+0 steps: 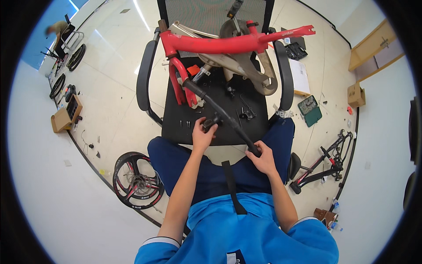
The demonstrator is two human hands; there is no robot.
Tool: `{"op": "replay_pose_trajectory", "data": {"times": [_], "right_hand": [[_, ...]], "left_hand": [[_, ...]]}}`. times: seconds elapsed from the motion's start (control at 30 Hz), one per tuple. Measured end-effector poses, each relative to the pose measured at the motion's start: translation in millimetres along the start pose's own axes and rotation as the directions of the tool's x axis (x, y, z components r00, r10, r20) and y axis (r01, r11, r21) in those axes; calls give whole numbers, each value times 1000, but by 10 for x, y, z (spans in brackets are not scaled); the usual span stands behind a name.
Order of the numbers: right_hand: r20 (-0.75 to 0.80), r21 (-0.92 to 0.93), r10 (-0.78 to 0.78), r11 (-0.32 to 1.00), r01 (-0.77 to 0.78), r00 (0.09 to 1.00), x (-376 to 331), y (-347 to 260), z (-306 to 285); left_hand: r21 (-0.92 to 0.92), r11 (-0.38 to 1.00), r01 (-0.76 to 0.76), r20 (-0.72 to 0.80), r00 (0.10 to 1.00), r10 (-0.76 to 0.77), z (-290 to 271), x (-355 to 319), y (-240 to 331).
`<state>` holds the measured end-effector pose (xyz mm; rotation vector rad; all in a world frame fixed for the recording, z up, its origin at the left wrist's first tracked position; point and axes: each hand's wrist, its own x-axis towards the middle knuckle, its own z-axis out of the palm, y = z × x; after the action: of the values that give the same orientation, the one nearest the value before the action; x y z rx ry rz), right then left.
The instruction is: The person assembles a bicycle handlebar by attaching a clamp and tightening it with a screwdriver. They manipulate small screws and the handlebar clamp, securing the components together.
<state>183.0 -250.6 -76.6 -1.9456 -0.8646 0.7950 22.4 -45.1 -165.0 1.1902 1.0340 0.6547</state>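
Observation:
A black handlebar [222, 113] runs diagonally over the seat of a black office chair [176, 127], from the red bicycle frame [220, 44] down toward me. My right hand [263, 158] grips the near end of the bar. My left hand [203, 134] holds the black stem clamp at the bar's middle. The red frame and a beige frame part [246, 66] lie across the chair's armrests. Small screws and black parts [246, 113] are scattered on the seat.
A black and red wheel [136, 180] lies on the floor at my left. A black bicycle part with a saddle [318, 165] lies at right, near a green tool case [310, 110]. Cardboard boxes [66, 116] and more wheels sit far left, where another person bends over.

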Motion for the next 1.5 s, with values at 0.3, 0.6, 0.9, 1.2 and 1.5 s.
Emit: {"op": "replay_pose_trajectory", "data": {"times": [0.3,0.6,0.9,1.2,1.5], "right_hand": [[138,284,230,923,-261,963,113,244,153],[243,284,285,893,-348,927,346,122,16],[120,-140,142,982,-125,983,308,113,6],[54,-174,91,982,-80,994,246,146,60],[6,-94,102,991,-101,995,-47,-29,-51]], "left_hand": [[-405,900,161,66,987,-147,-153,-20,21],[-314,949,18,72,997,5,-115,-39,-154],[-365,931,27,61,998,-5,-105,-20,-163],[-394,916,81,94,994,-47,-159,-89,-72],[-263,963,64,111,993,-36,-57,-215,148]]}}
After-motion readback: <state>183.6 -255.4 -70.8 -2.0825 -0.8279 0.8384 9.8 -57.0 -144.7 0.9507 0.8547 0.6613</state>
